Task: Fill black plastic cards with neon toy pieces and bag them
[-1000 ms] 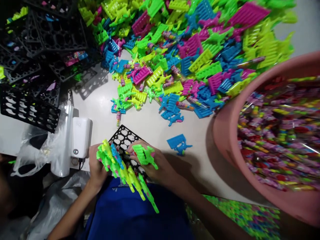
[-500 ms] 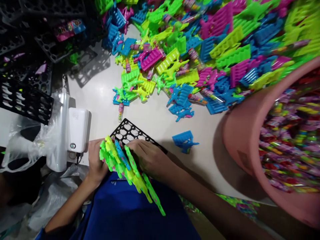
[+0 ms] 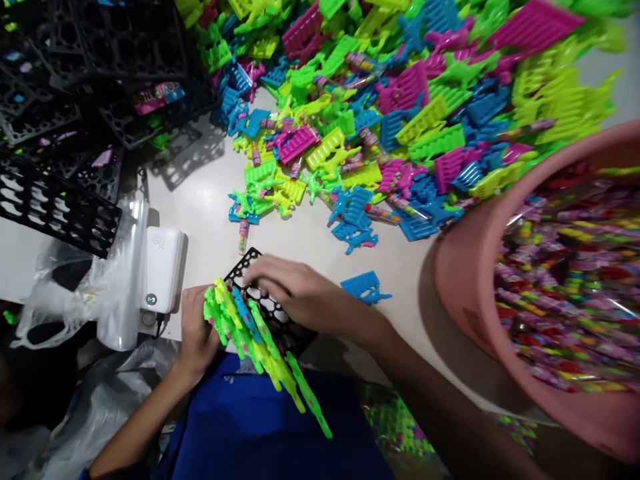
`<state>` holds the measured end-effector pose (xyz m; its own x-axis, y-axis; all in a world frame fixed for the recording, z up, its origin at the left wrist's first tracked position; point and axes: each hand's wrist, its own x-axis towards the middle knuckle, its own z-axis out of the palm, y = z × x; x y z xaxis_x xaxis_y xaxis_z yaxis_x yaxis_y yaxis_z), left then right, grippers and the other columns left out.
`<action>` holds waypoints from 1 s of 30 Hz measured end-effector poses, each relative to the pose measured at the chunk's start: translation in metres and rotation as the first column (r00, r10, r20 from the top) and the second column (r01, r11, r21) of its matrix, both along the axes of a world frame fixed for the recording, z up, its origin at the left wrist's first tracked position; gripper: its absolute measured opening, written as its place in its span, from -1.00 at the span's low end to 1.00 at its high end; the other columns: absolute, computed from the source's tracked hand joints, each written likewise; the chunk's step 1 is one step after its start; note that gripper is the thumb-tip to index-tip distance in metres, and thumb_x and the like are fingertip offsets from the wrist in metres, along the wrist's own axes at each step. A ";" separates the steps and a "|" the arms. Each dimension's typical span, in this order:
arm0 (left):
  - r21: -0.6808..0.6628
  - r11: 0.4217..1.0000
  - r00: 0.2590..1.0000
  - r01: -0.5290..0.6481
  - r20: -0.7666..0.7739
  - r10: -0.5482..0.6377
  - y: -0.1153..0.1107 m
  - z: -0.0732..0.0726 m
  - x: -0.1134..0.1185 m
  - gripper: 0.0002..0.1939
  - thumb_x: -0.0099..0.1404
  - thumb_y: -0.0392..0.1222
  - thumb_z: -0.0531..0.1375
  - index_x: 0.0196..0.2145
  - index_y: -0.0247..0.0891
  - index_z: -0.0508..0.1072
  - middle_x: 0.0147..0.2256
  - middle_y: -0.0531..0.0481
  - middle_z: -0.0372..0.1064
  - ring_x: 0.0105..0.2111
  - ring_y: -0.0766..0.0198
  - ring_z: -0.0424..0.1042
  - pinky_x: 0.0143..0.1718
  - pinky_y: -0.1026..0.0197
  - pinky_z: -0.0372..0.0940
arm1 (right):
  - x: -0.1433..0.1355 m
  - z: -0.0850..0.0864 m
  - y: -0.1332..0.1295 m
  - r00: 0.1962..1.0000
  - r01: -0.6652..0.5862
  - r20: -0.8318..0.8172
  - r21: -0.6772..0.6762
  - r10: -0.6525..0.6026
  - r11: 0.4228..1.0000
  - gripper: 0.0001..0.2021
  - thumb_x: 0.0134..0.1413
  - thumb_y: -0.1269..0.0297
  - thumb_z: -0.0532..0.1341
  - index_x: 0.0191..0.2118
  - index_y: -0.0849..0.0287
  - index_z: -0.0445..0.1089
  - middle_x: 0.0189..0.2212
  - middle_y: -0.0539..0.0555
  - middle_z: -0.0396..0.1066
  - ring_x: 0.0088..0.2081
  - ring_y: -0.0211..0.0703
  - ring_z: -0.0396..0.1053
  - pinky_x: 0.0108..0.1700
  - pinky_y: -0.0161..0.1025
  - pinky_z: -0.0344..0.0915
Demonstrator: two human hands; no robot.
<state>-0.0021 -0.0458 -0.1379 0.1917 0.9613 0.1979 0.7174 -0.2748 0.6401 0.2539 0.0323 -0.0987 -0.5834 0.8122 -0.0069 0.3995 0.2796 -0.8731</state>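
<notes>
A black perforated tray (image 3: 273, 310) stands tilted near my body at the table's front edge. Rows of green, yellow and blue plastic toy pieces (image 3: 255, 340) jut from its near side. At the tray's left end my left hand (image 3: 196, 327) grips it, its fingertips partly hidden behind the pieces. My right hand (image 3: 295, 287) reaches over the holes from the right, fingers bent and apart, with nothing visible in them. Just right of it lies a single blue toy piece (image 3: 364, 288).
Bright toy pieces (image 3: 350, 120) and small candy tubes are heaped across the back. A pink tub (image 3: 463, 280) full of wrapped candy tubes stands right. Stacked black trays (image 3: 60, 207), a white power bank (image 3: 163, 270) and clear plastic (image 3: 123, 287) are on the left.
My right hand has lifted off the toy pieces and moved over the tray, its fingers more spread. My left hand stays at the tray. The view has shifted slightly.
</notes>
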 end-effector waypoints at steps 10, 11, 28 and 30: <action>0.009 0.999 0.999 0.033 -0.018 -0.033 0.001 0.000 -0.001 -0.67 0.47 -0.12 0.16 0.14 -0.16 0.50 -0.07 -0.17 0.54 -0.08 0.00 0.52 -0.06 -0.02 0.49 | -0.050 -0.006 0.035 0.746 0.265 0.458 0.463 -0.484 0.846 -0.71 0.40 0.59 0.06 0.09 0.26 0.41 -0.08 0.39 0.45 0.01 0.31 0.39 0.04 0.17 0.42; 0.012 0.999 0.999 0.035 -0.018 -0.034 0.001 0.000 -0.002 -0.67 0.47 -0.13 0.16 0.13 -0.16 0.50 -0.07 -0.17 0.54 -0.08 0.00 0.52 -0.06 -0.01 0.49 | -0.044 -0.005 0.033 0.749 0.286 0.441 0.459 -0.495 0.841 -0.67 0.37 0.62 0.04 0.10 0.25 0.40 -0.09 0.38 0.45 0.00 0.30 0.40 0.01 0.14 0.43; -0.053 0.999 1.000 -0.011 0.001 0.011 0.001 -0.008 -0.006 -0.61 0.51 0.18 0.13 -0.09 -0.15 0.55 -0.11 -0.17 0.57 -0.05 -0.05 0.52 0.01 -0.10 0.44 | 0.014 0.001 -0.092 0.897 0.384 -0.177 -0.146 -0.406 0.912 -0.75 0.50 0.35 0.19 0.17 0.00 0.46 0.01 0.13 0.59 -0.01 0.00 0.60 0.05 -0.02 0.62; -0.059 0.998 1.000 -0.015 0.003 0.015 0.001 -0.008 -0.006 -0.59 0.49 0.24 0.15 -0.09 -0.14 0.55 -0.09 -0.18 0.57 -0.05 -0.06 0.52 0.01 -0.11 0.43 | 0.010 -0.009 -0.101 0.885 0.401 -0.190 -0.153 -0.425 0.903 -0.78 0.48 0.35 0.23 0.13 -0.01 0.47 -0.03 0.12 0.64 -0.04 0.01 0.64 0.03 -0.01 0.64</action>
